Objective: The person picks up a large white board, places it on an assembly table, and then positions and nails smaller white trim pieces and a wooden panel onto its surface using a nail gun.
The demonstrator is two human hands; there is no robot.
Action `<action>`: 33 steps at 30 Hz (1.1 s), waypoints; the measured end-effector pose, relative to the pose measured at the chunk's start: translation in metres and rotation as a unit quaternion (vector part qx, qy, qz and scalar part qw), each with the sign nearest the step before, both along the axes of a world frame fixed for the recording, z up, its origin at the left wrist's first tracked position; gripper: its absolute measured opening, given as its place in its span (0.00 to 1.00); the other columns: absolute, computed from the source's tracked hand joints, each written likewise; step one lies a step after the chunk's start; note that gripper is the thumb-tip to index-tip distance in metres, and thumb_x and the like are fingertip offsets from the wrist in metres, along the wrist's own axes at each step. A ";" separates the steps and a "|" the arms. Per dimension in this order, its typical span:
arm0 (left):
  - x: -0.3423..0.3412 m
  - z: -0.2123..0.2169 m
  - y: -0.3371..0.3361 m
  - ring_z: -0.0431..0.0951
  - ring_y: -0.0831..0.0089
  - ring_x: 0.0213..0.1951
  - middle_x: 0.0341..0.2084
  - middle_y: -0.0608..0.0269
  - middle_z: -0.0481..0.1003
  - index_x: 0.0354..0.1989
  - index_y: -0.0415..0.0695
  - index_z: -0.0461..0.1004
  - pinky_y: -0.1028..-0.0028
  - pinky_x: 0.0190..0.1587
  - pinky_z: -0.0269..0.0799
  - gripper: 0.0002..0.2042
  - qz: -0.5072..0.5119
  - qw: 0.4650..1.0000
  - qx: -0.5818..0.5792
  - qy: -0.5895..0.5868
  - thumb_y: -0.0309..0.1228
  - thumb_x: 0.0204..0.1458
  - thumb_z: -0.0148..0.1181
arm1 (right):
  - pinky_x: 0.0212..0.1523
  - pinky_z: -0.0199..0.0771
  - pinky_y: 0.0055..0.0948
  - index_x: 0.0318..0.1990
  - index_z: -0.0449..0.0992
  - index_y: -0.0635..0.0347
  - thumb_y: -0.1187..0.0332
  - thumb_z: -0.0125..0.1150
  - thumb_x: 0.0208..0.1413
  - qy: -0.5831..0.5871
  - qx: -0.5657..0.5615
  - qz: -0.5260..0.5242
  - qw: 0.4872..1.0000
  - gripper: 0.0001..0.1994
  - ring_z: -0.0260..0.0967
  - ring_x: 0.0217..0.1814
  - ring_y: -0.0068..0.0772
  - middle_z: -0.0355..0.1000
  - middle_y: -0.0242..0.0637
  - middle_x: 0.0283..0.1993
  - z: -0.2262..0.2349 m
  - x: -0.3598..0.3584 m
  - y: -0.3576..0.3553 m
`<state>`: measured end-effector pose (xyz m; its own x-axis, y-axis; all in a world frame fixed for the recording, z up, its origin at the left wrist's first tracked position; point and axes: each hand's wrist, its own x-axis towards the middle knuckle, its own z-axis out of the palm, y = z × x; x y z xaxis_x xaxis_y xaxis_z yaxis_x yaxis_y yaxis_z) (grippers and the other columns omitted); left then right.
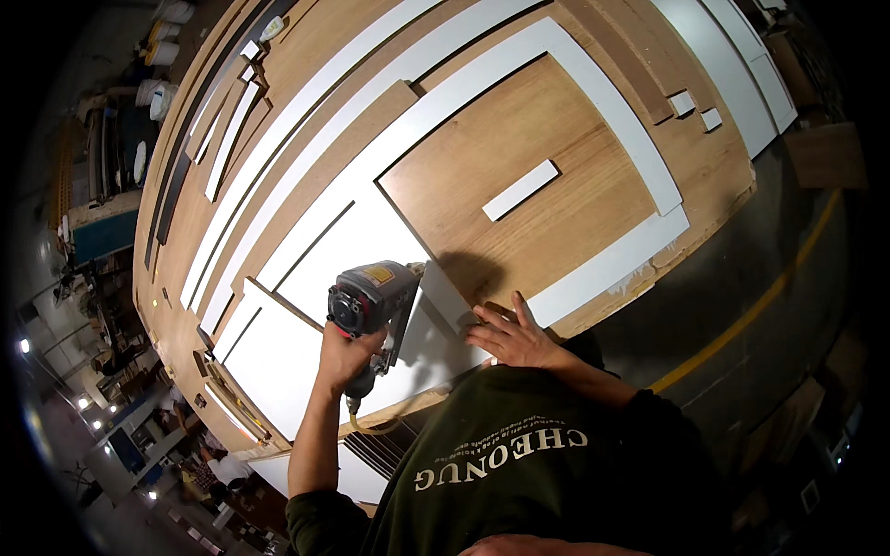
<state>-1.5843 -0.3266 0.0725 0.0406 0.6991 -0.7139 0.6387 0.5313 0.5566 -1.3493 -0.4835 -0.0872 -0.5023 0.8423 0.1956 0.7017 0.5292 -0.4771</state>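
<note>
My left hand (345, 360) is wrapped round the handle of a dark grey and red pneumatic nail gun (371, 289). The gun stands over a white panel (329, 246), with its nose close to the panel's right edge. A yellowish air hose (375, 429) runs from its lower end. To the right, my right hand (514, 341) has its fingers spread and holds nothing. Its fingertips are by the panel's near right corner, beside a white frame strip (612, 261); whether they touch is hard to tell. White strips (603, 102) border a bare wood area with a short white strip (521, 190) on it.
Long white and brown strips (306, 102) lie across the far left of the wooden table (723, 167). Two small white blocks (682, 103) and a brown board (621, 56) lie at the far right. A small glue bottle (272, 28) lies at the far left edge.
</note>
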 end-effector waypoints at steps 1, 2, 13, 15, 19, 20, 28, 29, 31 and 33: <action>0.000 -0.002 -0.001 0.74 0.77 0.23 0.22 0.65 0.75 0.36 0.38 0.74 0.75 0.26 0.72 0.09 -0.002 1.000 -0.001 0.003 0.26 0.46 0.62 | 0.65 0.35 0.73 0.52 0.72 0.43 0.47 0.53 0.52 -0.003 0.001 0.001 1.000 0.22 0.44 0.74 0.34 0.62 0.25 0.59 0.000 0.000 0.001; 0.002 -0.003 -0.001 0.75 0.77 0.23 0.23 0.64 0.76 0.38 0.37 0.76 0.74 0.27 0.73 0.11 -0.004 1.000 -0.001 0.005 0.25 0.46 0.62 | 0.65 0.35 0.74 0.52 0.73 0.43 0.47 0.52 0.52 -0.006 0.003 0.001 1.000 0.22 0.44 0.74 0.34 0.62 0.25 0.59 -0.001 -0.001 0.001; 0.005 -0.004 0.001 0.75 0.77 0.22 0.22 0.64 0.76 0.37 0.37 0.76 0.74 0.27 0.72 0.10 -0.008 1.000 -0.004 -0.001 0.27 0.46 0.62 | 0.65 0.36 0.74 0.49 0.74 0.42 0.48 0.53 0.51 -0.016 0.069 -0.019 0.997 0.20 0.44 0.73 0.34 0.65 0.23 0.55 -0.007 -0.002 0.002; 0.005 -0.005 0.000 0.75 0.77 0.22 0.21 0.64 0.76 0.36 0.38 0.76 0.74 0.26 0.72 0.10 -0.024 1.000 0.008 0.012 0.28 0.47 0.62 | 0.64 0.36 0.74 0.49 0.74 0.43 0.47 0.54 0.51 -0.017 0.061 -0.011 0.998 0.21 0.44 0.73 0.34 0.64 0.23 0.55 -0.005 -0.001 0.003; 0.010 0.000 0.001 0.75 0.78 0.22 0.21 0.65 0.76 0.35 0.39 0.77 0.74 0.26 0.72 0.09 -0.049 0.998 0.023 0.019 0.29 0.47 0.62 | 0.64 0.34 0.75 0.50 0.74 0.43 0.45 0.55 0.49 -0.024 0.040 -0.001 0.999 0.23 0.44 0.74 0.34 0.64 0.23 0.57 -0.004 -0.001 0.003; 0.013 0.003 0.003 0.75 0.78 0.22 0.21 0.65 0.76 0.35 0.39 0.77 0.74 0.26 0.72 0.09 -0.049 0.999 0.016 0.018 0.29 0.47 0.62 | 0.64 0.34 0.75 0.50 0.74 0.43 0.45 0.55 0.49 -0.023 0.039 -0.004 0.999 0.24 0.43 0.74 0.34 0.63 0.23 0.58 -0.003 -0.001 0.003; -0.012 0.004 -0.012 0.75 0.76 0.23 0.25 0.63 0.75 0.40 0.36 0.74 0.74 0.26 0.74 0.12 0.033 0.999 0.017 -0.007 0.23 0.45 0.62 | 0.64 0.29 0.76 0.52 0.73 0.43 0.44 0.53 0.51 -0.022 0.005 0.011 1.000 0.24 0.41 0.74 0.35 0.61 0.24 0.61 -0.008 -0.001 -0.002; -0.014 0.002 -0.013 0.75 0.77 0.24 0.26 0.63 0.75 0.40 0.36 0.74 0.74 0.26 0.74 0.13 0.030 0.999 0.016 -0.011 0.23 0.45 0.62 | 0.64 0.29 0.76 0.52 0.73 0.43 0.44 0.52 0.52 -0.020 0.003 0.008 1.000 0.24 0.41 0.74 0.35 0.61 0.25 0.61 -0.007 -0.001 -0.002; -0.013 0.003 -0.014 0.74 0.76 0.23 0.24 0.64 0.75 0.39 0.37 0.73 0.74 0.25 0.74 0.12 0.034 0.999 0.021 -0.017 0.24 0.45 0.62 | 0.64 0.29 0.76 0.52 0.73 0.43 0.44 0.52 0.52 -0.029 0.016 0.008 0.999 0.24 0.41 0.74 0.35 0.62 0.25 0.60 -0.008 -0.002 -0.001; -0.006 0.005 -0.016 0.74 0.76 0.21 0.20 0.64 0.73 0.36 0.37 0.72 0.74 0.24 0.72 0.10 0.051 0.998 0.031 -0.021 0.25 0.45 0.62 | 0.64 0.29 0.76 0.52 0.73 0.42 0.44 0.52 0.52 -0.032 0.017 0.009 0.999 0.23 0.41 0.74 0.34 0.61 0.25 0.60 -0.008 -0.002 -0.001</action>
